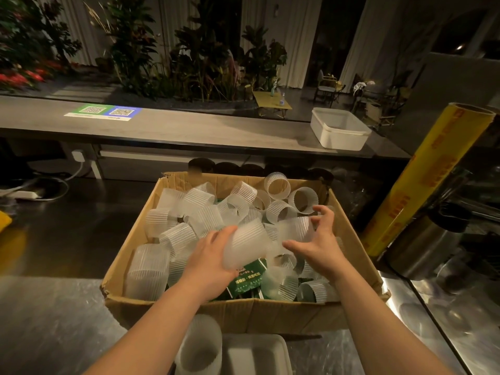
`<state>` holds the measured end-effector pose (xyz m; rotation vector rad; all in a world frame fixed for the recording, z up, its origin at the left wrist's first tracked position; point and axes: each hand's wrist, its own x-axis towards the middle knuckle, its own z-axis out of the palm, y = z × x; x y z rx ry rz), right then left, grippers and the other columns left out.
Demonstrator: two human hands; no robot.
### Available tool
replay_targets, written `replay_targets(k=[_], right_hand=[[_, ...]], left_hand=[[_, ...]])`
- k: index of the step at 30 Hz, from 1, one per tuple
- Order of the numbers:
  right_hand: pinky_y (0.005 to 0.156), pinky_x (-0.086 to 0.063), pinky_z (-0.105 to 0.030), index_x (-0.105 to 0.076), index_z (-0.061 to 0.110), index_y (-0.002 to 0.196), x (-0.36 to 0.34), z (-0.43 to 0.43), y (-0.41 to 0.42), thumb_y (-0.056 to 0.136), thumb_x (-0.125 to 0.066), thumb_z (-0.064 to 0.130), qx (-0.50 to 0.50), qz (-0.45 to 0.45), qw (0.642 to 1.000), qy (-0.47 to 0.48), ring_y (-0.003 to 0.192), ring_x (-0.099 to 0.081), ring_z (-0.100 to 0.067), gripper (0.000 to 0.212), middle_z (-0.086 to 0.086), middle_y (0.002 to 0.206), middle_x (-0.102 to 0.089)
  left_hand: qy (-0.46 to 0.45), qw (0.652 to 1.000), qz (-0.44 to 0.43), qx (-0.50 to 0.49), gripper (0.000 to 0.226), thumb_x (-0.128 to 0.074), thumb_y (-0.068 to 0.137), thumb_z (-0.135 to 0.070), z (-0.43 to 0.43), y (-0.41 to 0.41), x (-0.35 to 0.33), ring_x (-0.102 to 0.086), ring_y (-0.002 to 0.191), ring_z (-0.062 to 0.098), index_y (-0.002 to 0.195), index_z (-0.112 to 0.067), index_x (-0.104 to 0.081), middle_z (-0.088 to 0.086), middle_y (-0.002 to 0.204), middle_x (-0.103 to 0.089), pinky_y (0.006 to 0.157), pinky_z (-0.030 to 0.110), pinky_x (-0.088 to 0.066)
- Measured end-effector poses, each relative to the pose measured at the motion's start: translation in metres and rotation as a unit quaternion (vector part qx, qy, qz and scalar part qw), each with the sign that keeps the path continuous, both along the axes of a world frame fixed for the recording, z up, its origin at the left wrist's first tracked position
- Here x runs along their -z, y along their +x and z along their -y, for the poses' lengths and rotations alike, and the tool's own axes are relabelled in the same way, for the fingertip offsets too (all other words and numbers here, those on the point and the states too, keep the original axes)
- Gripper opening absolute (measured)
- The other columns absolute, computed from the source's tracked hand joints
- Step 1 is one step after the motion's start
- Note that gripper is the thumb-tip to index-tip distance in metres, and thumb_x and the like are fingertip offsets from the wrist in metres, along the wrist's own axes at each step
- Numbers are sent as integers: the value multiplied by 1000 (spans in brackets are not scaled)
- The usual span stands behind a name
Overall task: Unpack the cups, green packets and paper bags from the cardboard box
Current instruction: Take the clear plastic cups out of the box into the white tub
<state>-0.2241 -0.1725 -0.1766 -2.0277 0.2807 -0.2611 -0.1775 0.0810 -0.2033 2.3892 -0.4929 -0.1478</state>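
An open cardboard box (pixel 270 315) stands on the steel counter, filled with several translucent ribbed cups lying at all angles. My left hand (pixel 208 261) grips one ribbed cup (pixel 247 246) held on its side above the box's middle. My right hand (pixel 319 239) has its fingers spread and curved around a second ribbed cup (pixel 296 229) just right of the first; contact looks light. A green packet (pixel 247 280) with printed text lies in the box under my hands. No paper bags are visible.
A stack of cups (pixel 198 345) and a white tray (pixel 257 355) sit in front of the box. A yellow cling-film roll (pixel 422 182) leans at the right beside a steel pot (pixel 422 250). A white tub (pixel 338 129) rests on the far counter.
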Motion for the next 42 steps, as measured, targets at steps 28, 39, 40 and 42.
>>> replay_targets(k=[28,39,40,42], right_hand=[[115,-19,-54,-69,33,127,41,-22,31,98,-57,31,-109,-249,893,-360,145,-26,-27,31,8,155,-45],[89,-56,-42,-68,21,95,10,-12,18,97,-68,31,249,-17,927,281,99,-63,-24,10,-6,105,-68],[89,-56,-42,-68,17,104,11,-10,19,97,-69,30,233,-21,907,349,102,-65,-27,16,-8,108,-69],[86,-54,-40,-67,8,116,10,-10,19,98,-65,27,177,-32,889,420,102,-66,-28,26,-12,112,-70]], left_hand=[[-3,999,13,-33,94,-82,80,-28,0,4,5,-33,121,11,153,-42,-25,-11,143,-33,107,43,-43],[-12,1000,13,-18,91,-82,82,-25,0,2,4,-33,126,15,152,-43,-26,-10,144,-33,110,44,-40],[-10,1000,11,-5,91,-82,82,-24,0,2,4,-32,128,15,152,-44,-27,-11,144,-33,111,44,-39],[-7,1000,6,17,91,-82,82,-24,0,0,3,-32,128,14,151,-45,-27,-11,143,-34,113,44,-37]])
